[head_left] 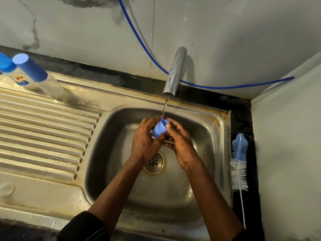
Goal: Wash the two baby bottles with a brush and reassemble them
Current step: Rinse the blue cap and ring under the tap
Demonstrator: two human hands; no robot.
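Note:
A blue bottle cap (pixel 160 130) is held over the steel sink basin (pixel 205 153), its open end turned up under the water stream from the tap (pixel 174 73). My left hand (pixel 145 139) grips the cap from the left and below. My right hand (pixel 180 141) pinches its rim from the right. A capped clear baby bottle (pixel 37 75) stands on the draining board at the back left, with a second blue-capped bottle (pixel 7 70) beside it at the frame's edge. The blue and white bottle brush (pixel 239 160) lies on the dark ledge right of the sink.
The ribbed draining board (pixel 43 133) fills the left side. The drain (pixel 154 161) sits in the basin's middle, below my hands. A blue hose (pixel 139 35) runs across the back wall behind the tap. A wall (pixel 286 153) closes in the right side.

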